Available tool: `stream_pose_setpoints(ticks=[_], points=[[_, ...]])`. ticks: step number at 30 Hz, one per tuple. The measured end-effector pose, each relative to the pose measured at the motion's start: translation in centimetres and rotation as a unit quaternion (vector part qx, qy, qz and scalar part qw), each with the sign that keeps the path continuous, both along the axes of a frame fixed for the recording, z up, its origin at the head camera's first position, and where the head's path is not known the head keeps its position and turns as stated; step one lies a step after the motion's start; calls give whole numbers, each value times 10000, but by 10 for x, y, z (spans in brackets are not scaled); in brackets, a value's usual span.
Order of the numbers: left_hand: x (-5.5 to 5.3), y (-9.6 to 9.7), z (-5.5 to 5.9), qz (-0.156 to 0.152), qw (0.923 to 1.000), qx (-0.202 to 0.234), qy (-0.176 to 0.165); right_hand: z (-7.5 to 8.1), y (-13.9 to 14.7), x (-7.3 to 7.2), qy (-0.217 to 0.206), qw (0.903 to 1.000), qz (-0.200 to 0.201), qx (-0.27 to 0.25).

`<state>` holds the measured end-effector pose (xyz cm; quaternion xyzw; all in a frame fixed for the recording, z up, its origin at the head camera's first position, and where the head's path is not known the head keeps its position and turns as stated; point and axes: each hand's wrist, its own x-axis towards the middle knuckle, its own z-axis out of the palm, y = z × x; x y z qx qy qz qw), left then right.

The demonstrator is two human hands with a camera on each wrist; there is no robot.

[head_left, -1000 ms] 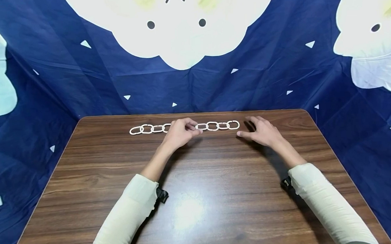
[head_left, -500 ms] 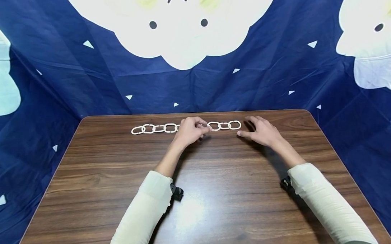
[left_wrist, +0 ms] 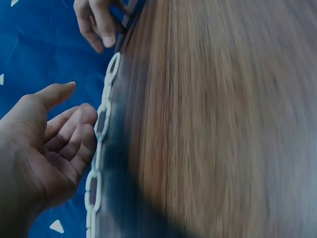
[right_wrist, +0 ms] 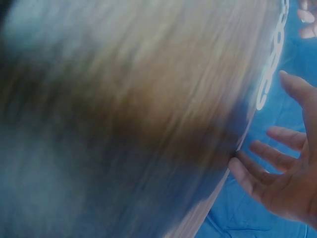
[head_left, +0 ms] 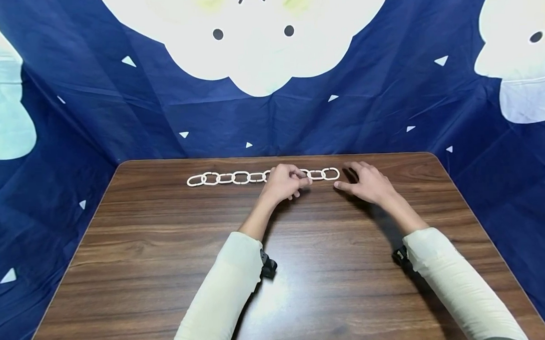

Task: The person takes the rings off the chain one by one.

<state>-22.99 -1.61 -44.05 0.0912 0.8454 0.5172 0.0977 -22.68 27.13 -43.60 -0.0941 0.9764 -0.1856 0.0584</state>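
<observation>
A white chain of several plastic-looking oval links point(head_left: 233, 178) lies in a straight line along the far part of the table. Over its right half is my left hand point(head_left: 279, 185), hiding some links; its fingers are loosely bent and hold nothing. In the left wrist view those fingers point(left_wrist: 86, 139) lie right beside the chain, thumb apart. Just past the chain's right end, my right hand point(head_left: 367, 182) has thumb and fingers spread with nothing between them. The right wrist view shows that hand's fingertips point(right_wrist: 237, 163) at the table's far edge, close to the last link.
The brown wood-grain table point(head_left: 167, 253) has rounded far corners. A dark blue cloth point(head_left: 369, 111) with white cloud and triangle prints rises behind it and on both sides. Small black devices point(head_left: 268, 265) sit at the cuffs of both pale sleeves.
My left hand has slid to the right along the chain, uncovering links on its left and covering others. My right hand stays near the right end. The head view has shifted slightly.
</observation>
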Motion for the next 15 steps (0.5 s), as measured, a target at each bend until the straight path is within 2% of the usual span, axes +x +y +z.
stream_pose_setpoints(ticks=[6, 15], points=[[-2, 20, -6, -89, 9994, 257, -195, 1, -1, 1, -7, 10000, 14, -93], [-4, 32, -15, 54, 9973, 572, -458, 2, -2, 1, 1, 9999, 12, -141]])
